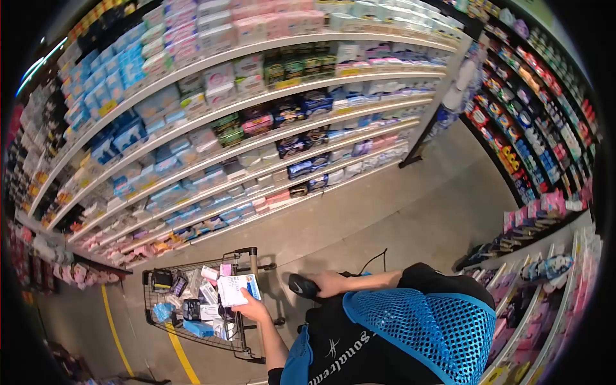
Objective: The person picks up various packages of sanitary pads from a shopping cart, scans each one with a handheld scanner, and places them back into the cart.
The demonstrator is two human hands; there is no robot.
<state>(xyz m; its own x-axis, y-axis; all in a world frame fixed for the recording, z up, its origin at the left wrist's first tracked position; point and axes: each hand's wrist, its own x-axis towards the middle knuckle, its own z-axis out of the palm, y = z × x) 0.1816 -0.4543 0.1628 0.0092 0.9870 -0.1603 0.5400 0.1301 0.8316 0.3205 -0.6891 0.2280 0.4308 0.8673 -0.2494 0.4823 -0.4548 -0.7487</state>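
My left hand [255, 308] grips a white package [231, 290] with printed text and a blue patch near one end. It is held above the near end of a black wire shopping cart [246, 350]. Inside the cart lies a jumble of packages, among them a blue pack [198, 328], a pale blue bag [164, 312] and a black pack [162, 280]. To the right of the cart, my right hand [331, 283] is wrapped round a black handheld scanner [303, 285], apart from the package.
A long white shelf unit [256, 151] packed with wrapped goods runs across the front. More stocked shelves [532, 109] stand at the far right, and racks with pink packs [526, 333] are close on my right. Yellow lines [181, 353] mark the grey floor.
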